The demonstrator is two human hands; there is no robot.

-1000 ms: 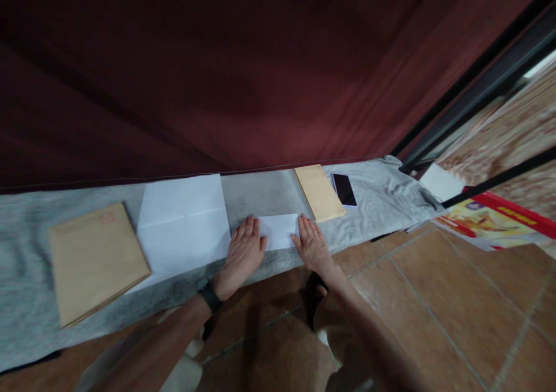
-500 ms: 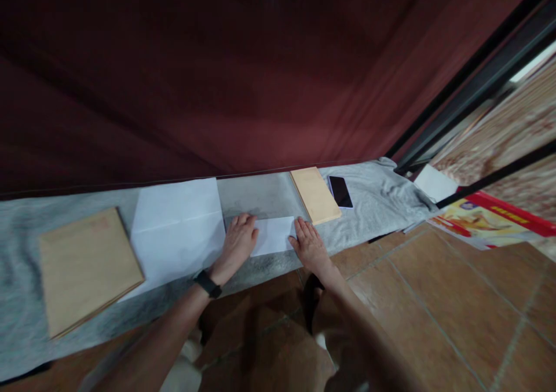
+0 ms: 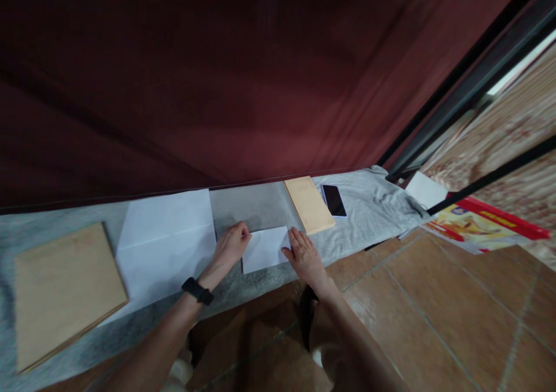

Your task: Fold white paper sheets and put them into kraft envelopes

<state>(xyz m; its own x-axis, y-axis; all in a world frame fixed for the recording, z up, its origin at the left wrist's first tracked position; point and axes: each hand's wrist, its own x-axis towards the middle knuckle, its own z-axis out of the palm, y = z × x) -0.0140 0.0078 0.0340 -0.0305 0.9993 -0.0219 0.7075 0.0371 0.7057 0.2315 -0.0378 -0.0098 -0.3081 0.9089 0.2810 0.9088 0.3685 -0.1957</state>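
Paper (image 3: 264, 250), white, head view: flat on grey cloth (image 3: 364, 207). At its left corner, left hand (image 3: 231, 244), fingers curled, apparently pinching; across its right end, right hand (image 3: 306, 257), fingers flat, seemingly for steadying.

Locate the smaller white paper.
In the head view, the smaller white paper lies low, just left of centre, on the grey cloth, between the left hand and the right hand.

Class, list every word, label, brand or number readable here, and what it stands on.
No text is legible.
Printed package: yellow lettering on its red edge, too small and blurred to read.
Large brown envelope: reddish marks, too faint to read.
Folded white paper: no writing shows.
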